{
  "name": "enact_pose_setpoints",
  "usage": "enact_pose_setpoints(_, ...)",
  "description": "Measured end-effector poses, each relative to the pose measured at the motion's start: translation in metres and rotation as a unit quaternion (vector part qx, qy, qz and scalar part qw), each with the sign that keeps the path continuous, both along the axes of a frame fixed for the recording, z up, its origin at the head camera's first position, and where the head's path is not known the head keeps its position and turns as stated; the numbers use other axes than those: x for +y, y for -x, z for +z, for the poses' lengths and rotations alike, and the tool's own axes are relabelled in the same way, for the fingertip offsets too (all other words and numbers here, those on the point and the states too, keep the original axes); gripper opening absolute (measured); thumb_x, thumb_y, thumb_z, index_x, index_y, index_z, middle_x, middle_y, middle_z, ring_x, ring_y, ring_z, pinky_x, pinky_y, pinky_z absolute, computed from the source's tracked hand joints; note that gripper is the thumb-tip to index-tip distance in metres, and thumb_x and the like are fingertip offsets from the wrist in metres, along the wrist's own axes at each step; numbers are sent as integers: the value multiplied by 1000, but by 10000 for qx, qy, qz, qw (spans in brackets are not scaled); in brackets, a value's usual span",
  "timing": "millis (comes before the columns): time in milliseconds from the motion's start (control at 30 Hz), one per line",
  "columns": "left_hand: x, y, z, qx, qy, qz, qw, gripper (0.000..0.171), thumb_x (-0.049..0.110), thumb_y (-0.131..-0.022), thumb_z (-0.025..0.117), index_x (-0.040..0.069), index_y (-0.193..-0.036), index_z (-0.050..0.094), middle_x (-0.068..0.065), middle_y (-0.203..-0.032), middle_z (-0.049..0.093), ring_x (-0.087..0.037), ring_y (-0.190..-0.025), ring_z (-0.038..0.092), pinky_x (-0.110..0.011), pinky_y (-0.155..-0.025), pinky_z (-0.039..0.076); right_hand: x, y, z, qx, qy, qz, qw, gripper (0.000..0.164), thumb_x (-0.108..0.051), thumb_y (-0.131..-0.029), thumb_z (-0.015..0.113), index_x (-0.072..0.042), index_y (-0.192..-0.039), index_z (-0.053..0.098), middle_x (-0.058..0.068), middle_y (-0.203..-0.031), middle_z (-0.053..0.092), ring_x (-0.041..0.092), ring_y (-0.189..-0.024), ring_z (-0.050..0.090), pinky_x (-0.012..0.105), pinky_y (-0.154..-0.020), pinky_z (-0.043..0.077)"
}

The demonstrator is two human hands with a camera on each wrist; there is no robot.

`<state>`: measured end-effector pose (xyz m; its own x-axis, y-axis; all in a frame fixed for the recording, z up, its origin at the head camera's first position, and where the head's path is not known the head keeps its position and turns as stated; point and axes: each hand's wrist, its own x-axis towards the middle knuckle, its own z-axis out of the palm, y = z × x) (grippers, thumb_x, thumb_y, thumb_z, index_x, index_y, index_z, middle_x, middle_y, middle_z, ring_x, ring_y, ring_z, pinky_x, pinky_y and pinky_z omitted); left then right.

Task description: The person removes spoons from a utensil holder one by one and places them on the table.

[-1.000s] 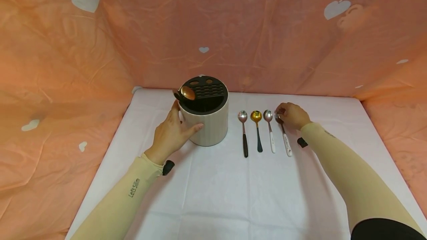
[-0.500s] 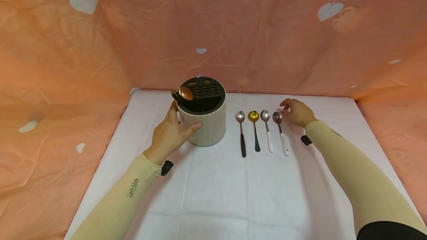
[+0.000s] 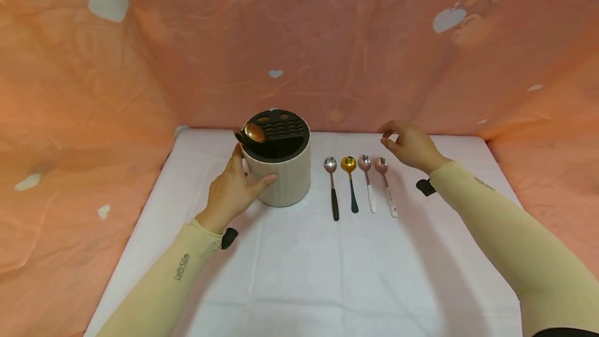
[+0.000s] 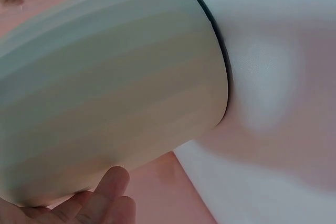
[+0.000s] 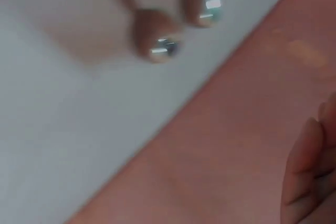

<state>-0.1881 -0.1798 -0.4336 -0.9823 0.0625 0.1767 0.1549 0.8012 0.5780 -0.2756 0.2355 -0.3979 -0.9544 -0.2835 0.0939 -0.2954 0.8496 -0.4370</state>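
Note:
My left hand [image 3: 234, 186] grips the side of a pale ribbed utensil holder [image 3: 290, 183], thumb across its front and fingers round its left side. The holder stands upright under a black slotted lid [image 3: 283, 144]; a copper-coloured spoon [image 3: 255, 132] pokes out at the left of it. To the right lies a row of spoons, bowls pointing away: one with a dark handle [image 3: 334, 204], a gold-bowled one [image 3: 349, 164], and two with white handles, the inner [image 3: 372, 199] and the outer [image 3: 391, 203]. Above the far end of the outer one hovers my right hand [image 3: 412, 145], fingers loosely bent, holding nothing.
A white cloth covers the table [image 3: 299, 269]. Orange-pink sheeting [image 3: 327, 56] with white hearts rises along the back and both sides, close behind the holder. Black wrist devices sit on the left [image 3: 229, 238] and right [image 3: 426, 187] wrists.
My right hand has let go of the outermost white-handled spoon and risen away from it. The left hand keeps its hold on the utensil holder. The head view has shifted slightly.

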Motion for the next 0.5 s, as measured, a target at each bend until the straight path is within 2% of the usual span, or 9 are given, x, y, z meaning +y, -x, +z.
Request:
enact_pose_setpoints(233, -1, -3, 1, 52, 21, -38, 10000, 116, 75, -83, 61, 11, -160, 3, -21, -152, 38, -38, -105, 65, -58, -74, 49, -48, -11, 35, 489, 150, 755, 9958, 29, -21, -99, 62, -13, -127, 63, 5, -108, 67, 20, -71, 56, 38, -63, 46)
enact_pose_setpoints(367, -1, -2, 1, 69, 40, -49, 10000, 116, 75, -83, 60, 11, -160, 3, -21, -152, 38, -38, -105, 65, -58, -73, 49, -77, -15, 48, 762, 265, 1336, 9877, 30, -20, -98, 64, -12, -127, 64, 1, -104, 68, 15, -66, 56, 35, -63, 46)
enact_pose_setpoints(500, 0, 0, 1, 68, -1, -85, 9999, 116, 75, -82, 60, 12, -161, 2, -21, -153, 37, -39, -107, 63, -58, -74, 49, -106, -20, 60, 1062, 144, 1768, 9784, 29, -22, -97, 64, -15, -126, 64, -3, -104, 68, 11, -66, 55, 33, -64, 46)
